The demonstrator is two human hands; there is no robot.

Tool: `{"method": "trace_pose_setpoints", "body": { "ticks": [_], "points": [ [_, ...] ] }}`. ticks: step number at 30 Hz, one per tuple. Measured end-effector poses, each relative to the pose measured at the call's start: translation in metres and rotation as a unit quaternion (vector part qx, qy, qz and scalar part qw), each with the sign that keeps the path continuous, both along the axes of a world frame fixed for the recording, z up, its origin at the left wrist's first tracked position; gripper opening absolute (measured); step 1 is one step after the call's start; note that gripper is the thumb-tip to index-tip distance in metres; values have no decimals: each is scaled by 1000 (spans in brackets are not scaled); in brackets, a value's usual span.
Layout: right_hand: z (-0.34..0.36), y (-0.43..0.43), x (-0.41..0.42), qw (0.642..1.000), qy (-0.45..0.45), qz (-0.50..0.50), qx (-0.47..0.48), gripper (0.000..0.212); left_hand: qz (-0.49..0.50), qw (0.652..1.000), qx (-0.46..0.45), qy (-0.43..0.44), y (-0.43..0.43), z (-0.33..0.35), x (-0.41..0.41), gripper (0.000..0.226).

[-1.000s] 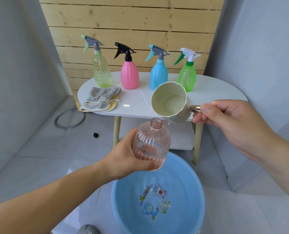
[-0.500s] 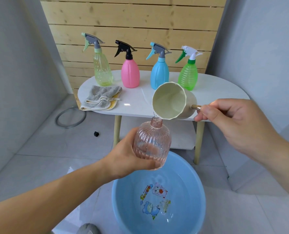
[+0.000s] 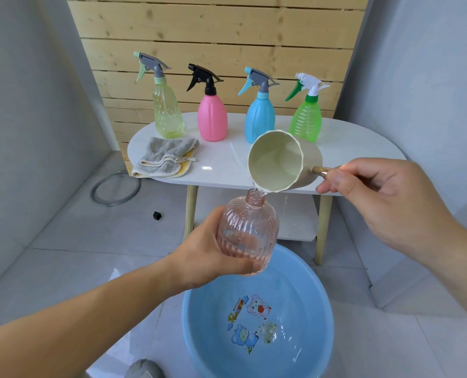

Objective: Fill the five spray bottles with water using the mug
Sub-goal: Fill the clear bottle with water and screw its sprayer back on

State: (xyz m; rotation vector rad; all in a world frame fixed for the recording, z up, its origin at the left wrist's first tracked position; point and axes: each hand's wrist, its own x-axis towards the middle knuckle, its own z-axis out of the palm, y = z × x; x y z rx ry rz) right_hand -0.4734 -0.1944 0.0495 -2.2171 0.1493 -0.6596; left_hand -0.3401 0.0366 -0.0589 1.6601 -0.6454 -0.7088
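Pink ribbed plastic fills your left hand (image 3: 205, 257): fingers and thumb curl round the lower body of the bottle (image 3: 247, 230), held upright over the far rim of the blue basin (image 3: 188, 323), with its neck open and no spray head on it. Your right hand (image 3: 385, 203) pinches the handle of the mug (image 3: 278, 165) between thumb and curled fingers. The mug lies tipped nearly level, its mouth facing left and towards you, and its lowest lip sits just above the neck.

A thin stream runs from the lip into the neck, while a finer thread seems to fall just right of the bottle. So the neck looks slightly left of the pour. I would nudge the bottle right and hold its long axis vertical.

Far behind, four capped spray bottles stand in a row on the white table (image 3: 349, 148), with a cloth (image 3: 166, 156) at the left end.
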Motion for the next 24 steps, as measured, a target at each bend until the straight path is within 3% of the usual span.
{"method": "trace_pose_setpoints", "body": {
  "ticks": [24],
  "points": [
    [-3, 1, 0, 999, -33, -9, -34, 22, -4, 1000, 3, -10, 0, -1, -2, 93]
  ]
}}
